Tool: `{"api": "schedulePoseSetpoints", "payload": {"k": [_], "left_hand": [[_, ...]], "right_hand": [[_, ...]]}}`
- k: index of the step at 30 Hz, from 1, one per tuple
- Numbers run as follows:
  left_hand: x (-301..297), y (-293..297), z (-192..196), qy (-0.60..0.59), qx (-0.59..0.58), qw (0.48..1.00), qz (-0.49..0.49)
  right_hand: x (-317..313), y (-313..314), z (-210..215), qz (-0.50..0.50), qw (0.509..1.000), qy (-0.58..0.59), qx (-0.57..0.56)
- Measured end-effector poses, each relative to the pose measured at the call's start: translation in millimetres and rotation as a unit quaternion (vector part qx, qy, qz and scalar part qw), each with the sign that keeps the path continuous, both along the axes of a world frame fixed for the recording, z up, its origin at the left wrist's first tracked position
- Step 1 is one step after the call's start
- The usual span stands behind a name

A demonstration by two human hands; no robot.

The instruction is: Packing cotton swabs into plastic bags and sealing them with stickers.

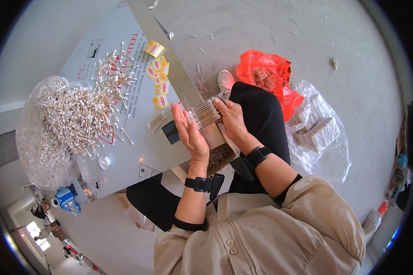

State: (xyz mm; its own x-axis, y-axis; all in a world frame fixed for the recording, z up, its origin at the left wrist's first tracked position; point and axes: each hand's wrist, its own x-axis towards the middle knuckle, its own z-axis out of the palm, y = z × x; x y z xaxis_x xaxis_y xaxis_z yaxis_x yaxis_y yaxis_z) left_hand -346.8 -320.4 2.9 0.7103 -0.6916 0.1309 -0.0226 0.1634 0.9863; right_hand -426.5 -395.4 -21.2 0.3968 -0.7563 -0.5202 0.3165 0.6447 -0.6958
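Note:
A flat row of cotton swabs (pixel 205 114) lies between my hands, above the table edge. My right hand (pixel 234 120) grips its right end, thumb on top; what lies under the swabs there is hidden. My left hand (pixel 191 138) is held flat with its fingers stretched out, the palm side against the swabs' left ends. Left of it, a few loose cotton swabs (pixel 156 121) and a dark flat piece (pixel 170 132) rest on the table. Farther up lie several small yellow-and-white cards (pixel 160 101) and a yellow box (pixel 154 49).
A big heap of cotton swabs (pixel 73 114) spills from a clear bag on the steel-topped table (pixel 137 142). Below my hands stands an open cardboard box (pixel 222 158). On the floor at right are a red plastic bag (pixel 257 59) and a clear bag of white packs (pixel 314 128).

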Motion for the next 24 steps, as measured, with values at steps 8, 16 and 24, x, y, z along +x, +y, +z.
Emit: {"api": "schedulePoseSetpoints", "payload": {"k": [8, 16, 24], "left_hand": [[67, -2, 10, -0.352, 0.195, 0.913, 0.066], [134, -40, 19, -0.42, 0.42, 0.801, 0.08], [176, -21, 10, -0.217, 0.424, 0.875, 0.086]], "right_hand": [[-8, -6, 7, -0.005, 0.999, 0.021, 0.049], [-8, -8, -1, -0.021, 0.994, -0.02, 0.106], [0, -5, 7, -0.013, 0.992, -0.032, 0.125]]}}
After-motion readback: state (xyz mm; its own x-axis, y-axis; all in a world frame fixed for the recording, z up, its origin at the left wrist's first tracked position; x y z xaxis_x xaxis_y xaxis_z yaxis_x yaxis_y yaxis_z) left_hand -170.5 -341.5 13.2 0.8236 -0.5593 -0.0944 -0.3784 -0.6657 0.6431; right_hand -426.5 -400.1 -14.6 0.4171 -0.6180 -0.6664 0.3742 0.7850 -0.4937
